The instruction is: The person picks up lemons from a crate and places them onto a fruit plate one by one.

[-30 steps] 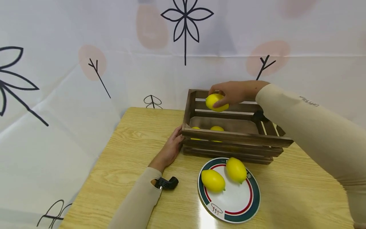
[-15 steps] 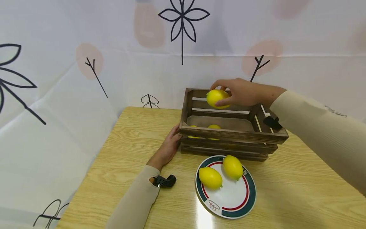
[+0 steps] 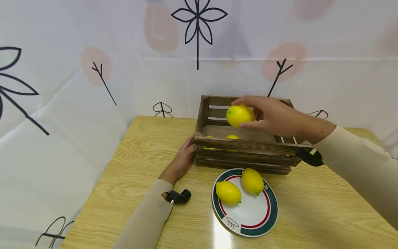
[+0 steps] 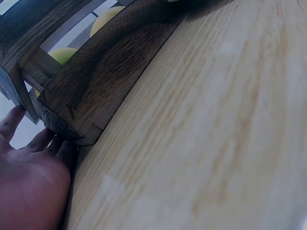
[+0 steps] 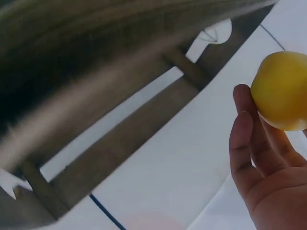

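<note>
My right hand [image 3: 273, 116] pinches a yellow lemon [image 3: 239, 116] between thumb and fingers, above the slatted wooden crate [image 3: 248, 147]. The right wrist view shows the same lemon [image 5: 283, 91] at the fingertips, with the crate's slats [image 5: 124, 129] blurred beside it. My left hand [image 3: 184, 159] rests against the crate's left end. Seen from the left wrist, its fingers [image 4: 41, 139] touch the crate's lower corner, fairly straight. Inside the crate, two lemons show, one a lemon [image 3: 232, 137] near the middle of the front and the other at the left, both partly hidden by slats.
In front of the crate a white plate [image 3: 255, 221] with a green and red rim holds two lemons, a left lemon [image 3: 228, 193] and a right lemon [image 3: 253, 181]. The wooden table [image 3: 140, 155] meets a patterned cloth backdrop [image 3: 124, 69] behind.
My right hand, still holding the lemon, has shifted right and lower toward the front of the crate, and its wrist has turned. The left hand stays against the crate.
</note>
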Motion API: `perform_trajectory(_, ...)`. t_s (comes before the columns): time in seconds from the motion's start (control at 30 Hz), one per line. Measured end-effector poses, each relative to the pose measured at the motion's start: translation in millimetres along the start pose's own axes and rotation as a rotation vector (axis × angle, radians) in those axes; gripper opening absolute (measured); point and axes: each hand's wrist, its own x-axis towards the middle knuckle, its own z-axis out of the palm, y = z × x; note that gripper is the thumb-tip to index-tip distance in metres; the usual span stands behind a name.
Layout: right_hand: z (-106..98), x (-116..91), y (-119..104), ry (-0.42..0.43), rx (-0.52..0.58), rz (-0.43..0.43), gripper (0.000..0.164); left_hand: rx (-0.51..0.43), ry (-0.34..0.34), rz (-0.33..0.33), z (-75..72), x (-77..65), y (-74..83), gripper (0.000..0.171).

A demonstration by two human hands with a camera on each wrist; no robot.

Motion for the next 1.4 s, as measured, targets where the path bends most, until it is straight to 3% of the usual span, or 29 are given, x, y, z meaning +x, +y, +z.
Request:
perform_trajectory(0.57,41,-54,-18,0.196,0.156,-0.168,0.070,0.000,0.011,0.001,0.4,0.5,-0.3,0.053)
perform_trajectory(1.1,88,-82,-23,0.255,0.249,-0.090,0.071,0.033,-0.022,-0.023,5.7,-5.2,16.5,0.048)
perform_trajectory(1.4,109,-86,-14,0.258,0.300,-0.039,0.070,0.015,-0.026,-0.011,-0.5,-1.2,3.2,0.049)
